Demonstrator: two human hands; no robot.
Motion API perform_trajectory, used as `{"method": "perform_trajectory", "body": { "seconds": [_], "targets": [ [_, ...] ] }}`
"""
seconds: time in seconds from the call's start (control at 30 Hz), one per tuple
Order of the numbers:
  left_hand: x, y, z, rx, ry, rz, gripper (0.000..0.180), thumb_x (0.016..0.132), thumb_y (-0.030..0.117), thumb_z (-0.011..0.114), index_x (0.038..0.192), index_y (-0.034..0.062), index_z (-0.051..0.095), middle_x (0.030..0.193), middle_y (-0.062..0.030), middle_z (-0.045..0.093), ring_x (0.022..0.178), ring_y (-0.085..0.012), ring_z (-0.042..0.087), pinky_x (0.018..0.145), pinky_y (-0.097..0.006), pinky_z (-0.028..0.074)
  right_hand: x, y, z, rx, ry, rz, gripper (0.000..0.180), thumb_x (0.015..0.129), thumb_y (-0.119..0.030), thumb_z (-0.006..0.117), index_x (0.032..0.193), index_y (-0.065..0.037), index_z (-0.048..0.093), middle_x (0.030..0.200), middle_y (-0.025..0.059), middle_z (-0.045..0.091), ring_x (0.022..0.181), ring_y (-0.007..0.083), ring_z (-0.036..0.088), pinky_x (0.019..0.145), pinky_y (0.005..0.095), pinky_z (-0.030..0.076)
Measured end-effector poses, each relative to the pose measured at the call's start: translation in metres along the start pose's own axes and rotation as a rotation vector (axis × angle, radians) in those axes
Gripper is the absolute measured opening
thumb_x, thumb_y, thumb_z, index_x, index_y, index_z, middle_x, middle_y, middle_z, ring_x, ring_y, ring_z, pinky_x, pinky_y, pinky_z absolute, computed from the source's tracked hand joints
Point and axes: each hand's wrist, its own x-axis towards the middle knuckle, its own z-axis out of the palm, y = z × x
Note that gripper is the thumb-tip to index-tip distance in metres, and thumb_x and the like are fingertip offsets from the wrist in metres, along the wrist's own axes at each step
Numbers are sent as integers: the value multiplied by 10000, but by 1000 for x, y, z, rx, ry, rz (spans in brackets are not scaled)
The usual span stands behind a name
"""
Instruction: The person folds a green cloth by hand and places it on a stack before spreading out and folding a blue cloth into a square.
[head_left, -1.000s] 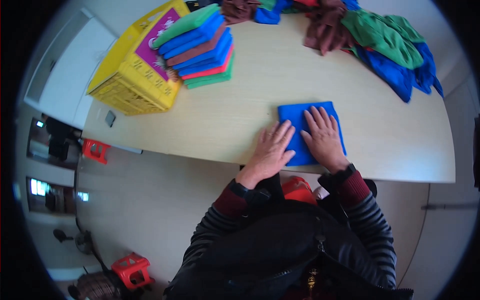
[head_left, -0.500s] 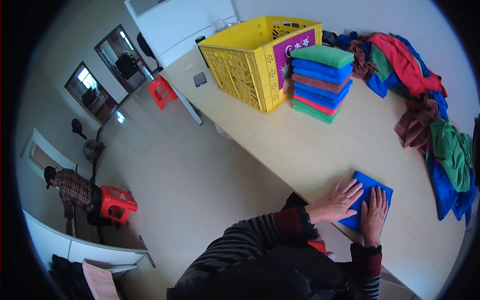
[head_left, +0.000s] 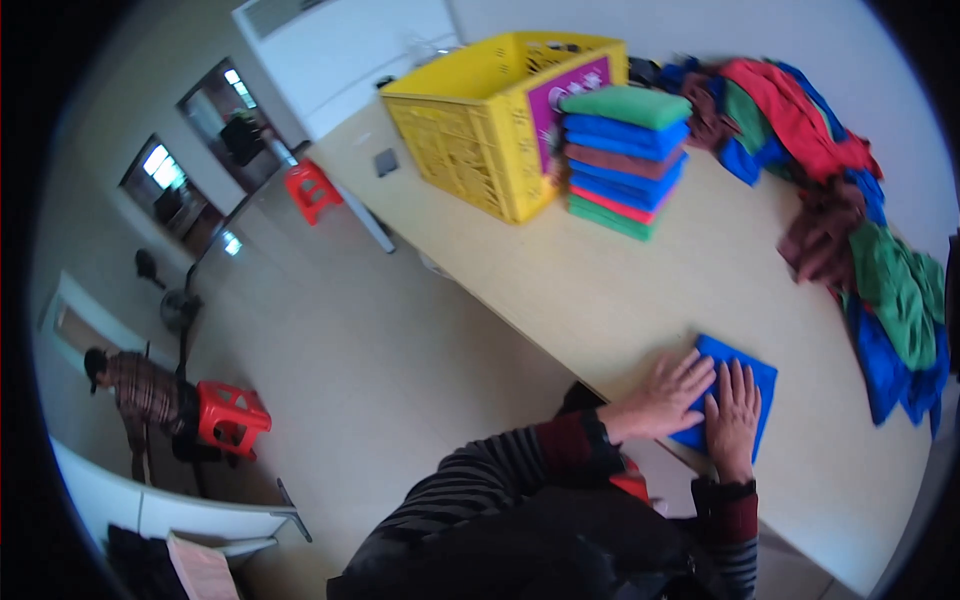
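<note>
The fingers of the left hand (head_left: 668, 397) and right hand (head_left: 733, 418) lie flat and spread on a folded blue cloth (head_left: 738, 385) near the front edge of the worktop (head_left: 620, 290). Bare worktop lies between it and the cloth stack (head_left: 622, 158) beside the yellow basket (head_left: 490, 130).

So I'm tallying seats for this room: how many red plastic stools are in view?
2. One red stool stands on the floor by the table's far end, near the yellow crate. The other red stool is lower left, beside a crouching person. Others may be hidden.
</note>
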Motion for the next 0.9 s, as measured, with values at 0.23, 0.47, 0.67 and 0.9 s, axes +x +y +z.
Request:
{"method": "perform_trajectory", "body": {
  "seconds": [0.23,0.47,0.67,0.9],
  "targets": [
    [4,-11,-20,129,-62,-14,698,967,428,601,1518,40,419,1626,-148,318,1519,-365,249,1170,-640,225,10,4,2,36,69,-6,551,1007,-307,524,1513,-103,451,1599,138,387,1499,352,302,1221,493,215],
    [12,-7,-16,104,-133,-15,716,1018,429,529,1587,72,281,1667,-106,234,1535,-347,212,1217,-597,156,-4,31,7,-58,60,134,563,1045,-377,465,1547,-129,406,1617,124,361,1522,339,266,1236,502,195],
    [7,0,-17,79,-162,-28,703,1039,453,476,1596,83,259,1674,-106,211,1537,-351,201,1221,-601,132,-16,39,-1,-42,22,235,576,1059,-404,432,1565,-134,375,1623,128,348,1524,356,254,1230,533,201],
    [6,-1,-21,67,-171,-32,692,1043,445,466,1596,84,260,1677,-108,203,1537,-352,200,1219,-609,123,-23,45,-7,-84,11,314,600,1054,-427,439,1563,-117,371,1614,139,357,1514,372,271,1227,547,203]
  ]
}}
